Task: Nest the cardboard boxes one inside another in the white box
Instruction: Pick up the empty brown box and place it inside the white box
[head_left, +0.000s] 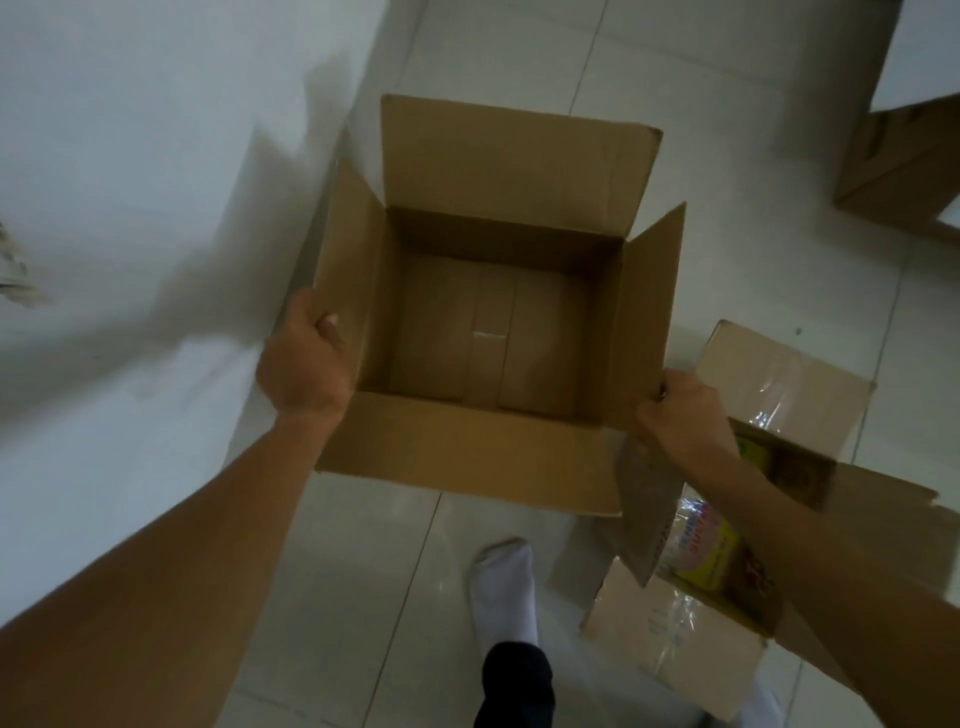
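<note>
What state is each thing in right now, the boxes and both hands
Big cardboard box: open, flaps spread, empty, held up.
Left hand: gripping the left flap.
Right hand: gripping the right flap.
Taped box: on the floor at right, flaps open.
Far box: on the floor, top right, partly out of view.

Open box between wall, left, and taped box, right.

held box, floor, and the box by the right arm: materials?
Held box: plain brown cardboard, matte; taped seam on its bottom inside. Floor: looks like glazed pale tile, with grout lines and soft reflections. Box by the right arm: paler cardboard with glossy clear tape that glints; the printed yellow part may be a label or packaging, unclear.
</note>
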